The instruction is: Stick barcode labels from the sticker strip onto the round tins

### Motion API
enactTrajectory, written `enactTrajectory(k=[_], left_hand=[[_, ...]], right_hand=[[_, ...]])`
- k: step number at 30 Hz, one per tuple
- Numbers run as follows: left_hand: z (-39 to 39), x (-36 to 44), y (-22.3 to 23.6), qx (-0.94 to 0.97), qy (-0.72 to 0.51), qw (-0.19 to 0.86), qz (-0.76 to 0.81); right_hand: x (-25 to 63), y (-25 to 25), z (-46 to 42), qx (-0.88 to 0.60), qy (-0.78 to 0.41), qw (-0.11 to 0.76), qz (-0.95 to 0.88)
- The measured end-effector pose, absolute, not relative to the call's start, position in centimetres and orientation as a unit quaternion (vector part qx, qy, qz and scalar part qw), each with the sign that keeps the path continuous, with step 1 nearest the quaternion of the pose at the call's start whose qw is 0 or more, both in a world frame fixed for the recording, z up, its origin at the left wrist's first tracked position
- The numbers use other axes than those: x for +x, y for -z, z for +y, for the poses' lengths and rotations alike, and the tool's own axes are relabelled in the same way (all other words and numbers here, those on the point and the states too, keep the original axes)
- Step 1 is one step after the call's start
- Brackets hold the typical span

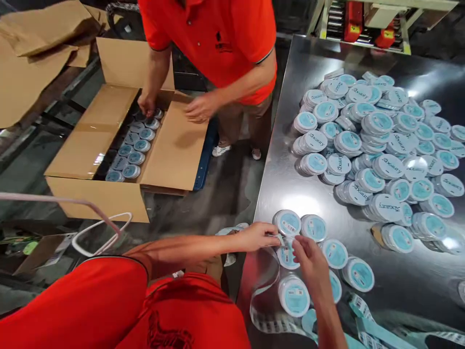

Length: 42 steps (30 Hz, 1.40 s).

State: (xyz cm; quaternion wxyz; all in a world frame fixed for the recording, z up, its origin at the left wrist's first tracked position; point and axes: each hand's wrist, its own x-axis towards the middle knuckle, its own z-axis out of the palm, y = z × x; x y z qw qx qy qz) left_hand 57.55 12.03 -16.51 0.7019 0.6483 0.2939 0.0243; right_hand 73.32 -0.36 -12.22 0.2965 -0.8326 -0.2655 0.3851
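Observation:
My left hand (262,236) is closed on the end of a strip of barcode labels (279,326), which loops down over the table's near edge. Close beside it, my right hand (311,259) pinches at the same end of the strip, its fingertips partly hiding what they hold. Right below my fingers is a stack of round clear-lidded containers with a blue label (287,258), partly covered by the hands. More such stacks stand around it, including a nearer one (295,296) and one to the right (359,274). Small barcode labels show on some of their tops.
A large pile of round containers (378,123) covers the far part of the metal table (279,165). More teal label strip (378,329) lies at the near right. Across from me, a co-worker in an orange shirt (214,43) reaches into an open cardboard box (98,196) holding rows of containers.

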Motion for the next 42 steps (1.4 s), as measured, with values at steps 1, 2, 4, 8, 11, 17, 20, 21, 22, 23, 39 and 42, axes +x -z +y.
enactTrajectory(k=[1,2,4,8,11,17,20,21,22,23,39,42], left_hand=[[11.5,57.0,16.1,0.611,-0.016,0.730,0.307],[10.8,56.4,15.9,0.584,-0.008,0.751,0.310],[9.4,55.3,15.7,0.550,0.002,0.775,0.311],[7.1,53.9,15.9,0.543,0.047,0.784,0.296],[6.4,53.7,16.0,0.593,0.073,0.745,0.295],[6.7,54.1,16.0,0.655,0.091,0.688,0.298],[8.0,54.7,16.5,0.718,0.086,0.633,0.275],[8.6,55.0,16.8,0.737,0.079,0.617,0.264],[9.1,55.3,17.2,0.754,0.068,0.607,0.243],[9.5,55.7,17.6,0.772,0.056,0.599,0.205],[8.8,56.6,22.1,0.909,0.010,0.411,-0.065],[8.8,56.6,22.2,0.907,-0.004,0.416,-0.067]], right_hand=[[71.8,11.8,-1.1,-0.802,-0.422,0.348,-0.241],[70.3,11.6,-1.8,-0.782,-0.444,0.379,-0.219],[67.6,11.4,-3.1,-0.777,-0.450,0.401,-0.184],[63.9,12.2,-5.6,-0.785,-0.440,0.420,-0.120],[62.5,13.4,-7.2,-0.803,-0.422,0.411,-0.093],[62.6,14.2,-8.3,-0.838,-0.362,0.390,-0.119],[64.4,14.7,-8.0,-0.847,-0.336,0.406,-0.068],[65.1,15.1,-7.9,-0.851,-0.318,0.416,-0.042],[65.8,15.5,-7.7,-0.852,-0.304,0.426,-0.017],[66.5,16.0,-7.5,-0.849,-0.298,0.436,0.004],[68.5,17.9,-6.2,-0.874,-0.329,0.358,-0.012],[68.8,18.0,-6.2,-0.879,-0.332,0.342,-0.010]])
